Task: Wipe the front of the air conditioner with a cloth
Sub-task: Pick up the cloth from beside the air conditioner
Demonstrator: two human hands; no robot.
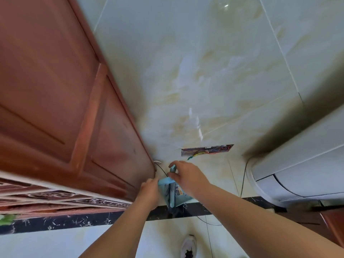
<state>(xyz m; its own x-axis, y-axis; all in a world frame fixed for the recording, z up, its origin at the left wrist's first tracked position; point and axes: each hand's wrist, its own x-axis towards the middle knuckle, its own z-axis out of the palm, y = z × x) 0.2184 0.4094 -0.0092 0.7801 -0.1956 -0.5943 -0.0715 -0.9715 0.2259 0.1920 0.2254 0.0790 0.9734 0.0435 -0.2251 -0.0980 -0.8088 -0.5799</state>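
Item: light blue package (174, 192), held against the tiled wall (204, 71) beside the wooden door (65, 90). My left hand (149, 190) grips its left edge, fingers curled. My right hand (186, 175) pinches a small blue piece (173, 168) above it. Air conditioner (301, 164): right of package, untouched.

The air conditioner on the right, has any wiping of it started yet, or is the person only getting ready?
Only getting ready, it seems. Nothing looks done: the air conditioner stands untouched at the right, with no hand near it. In hand: the left hand steadies a light blue pack against the wall, while the right hand pinches a small blue piece above it, perhaps a cloth. Left: carrying it over and wiping the whole front.
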